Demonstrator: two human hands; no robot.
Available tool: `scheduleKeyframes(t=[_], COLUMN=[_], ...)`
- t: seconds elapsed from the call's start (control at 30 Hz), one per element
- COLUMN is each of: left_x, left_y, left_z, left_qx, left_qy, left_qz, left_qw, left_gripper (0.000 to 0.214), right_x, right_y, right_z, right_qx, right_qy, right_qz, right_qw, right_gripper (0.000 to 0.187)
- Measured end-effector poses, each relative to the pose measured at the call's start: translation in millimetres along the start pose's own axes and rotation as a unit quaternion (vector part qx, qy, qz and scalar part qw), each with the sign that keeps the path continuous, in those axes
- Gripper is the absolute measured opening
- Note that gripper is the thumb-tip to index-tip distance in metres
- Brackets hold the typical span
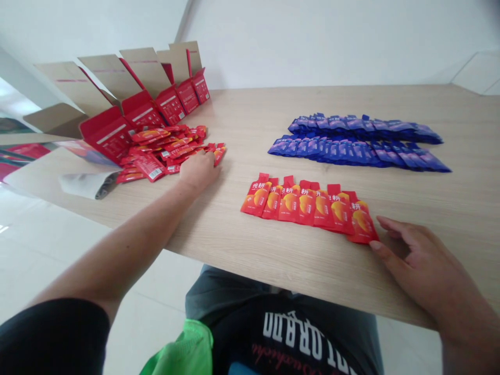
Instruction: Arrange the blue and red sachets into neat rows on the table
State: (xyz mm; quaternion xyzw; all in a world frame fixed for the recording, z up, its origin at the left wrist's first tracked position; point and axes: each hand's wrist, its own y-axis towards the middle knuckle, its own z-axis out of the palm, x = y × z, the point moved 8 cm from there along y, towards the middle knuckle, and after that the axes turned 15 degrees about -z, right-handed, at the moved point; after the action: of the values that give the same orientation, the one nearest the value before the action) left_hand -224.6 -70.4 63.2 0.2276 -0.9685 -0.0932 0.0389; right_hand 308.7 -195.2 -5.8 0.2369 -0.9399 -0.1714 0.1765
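On the left, my left hand (199,171) reaches into a heap of red sachets (150,164). Its fingers curl down over a sachet at the heap's right edge, and the fingertips are partly hidden. My right hand (420,255) rests at the right end of an overlapping row of red sachets (289,203) with yellow fruit printed on them. Thumb and index finger are apart there, touching or nearly touching the edge of the last sachet, with nothing gripped between them.
Two overlapping rows of blue-purple sachets (344,150) lie farther back on the wooden table (242,125). Several red cartons (170,104) with raised flaps stand at the back left. A grey-white wrapper (88,183) lies near the left edge. A white wall rises behind.
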Motion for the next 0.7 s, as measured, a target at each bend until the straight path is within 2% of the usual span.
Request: scheduleKeyframes(t=[0.1, 0.27, 0.4, 0.53, 0.63, 0.7], left_x=[-10, -32, -45, -48, -50, -53], left_y=[15, 38, 39, 11, -35, -69], left_z=[2.6, 14.8, 9.9, -10.1, -27.0, -33.7], left_qx=[-0.028, 0.009, 0.01, -0.021, -0.044, -0.021], left_qy=[0.02, 0.089, 0.097, 0.101, 0.092, 0.049], left_qz=[0.021, 0.016, 0.028, 0.047, 0.083, 0.102], left_qw=[0.999, 0.996, 0.995, 0.994, 0.991, 0.993], left_gripper=[0.056, 0.043, 0.047, 0.046, 0.041, 0.038], right_x=[-1, -4, -3, 1, 2, 3], right_y=[0, 1, 1, 2, 2, 3], right_z=[0, 0, 0, -2, -3, -4], right_qx=[0.002, -0.003, 0.001, 0.005, 0.006, 0.009], right_qy=[-0.008, -0.008, -0.007, -0.005, 0.0, 0.004], right_qz=[0.004, 0.016, 0.025, 0.018, 0.024, 0.025], right_qw=[1.0, 1.0, 1.0, 1.0, 1.0, 1.0], right_gripper=[0.062, 0.062, 0.065, 0.064, 0.065, 0.066])
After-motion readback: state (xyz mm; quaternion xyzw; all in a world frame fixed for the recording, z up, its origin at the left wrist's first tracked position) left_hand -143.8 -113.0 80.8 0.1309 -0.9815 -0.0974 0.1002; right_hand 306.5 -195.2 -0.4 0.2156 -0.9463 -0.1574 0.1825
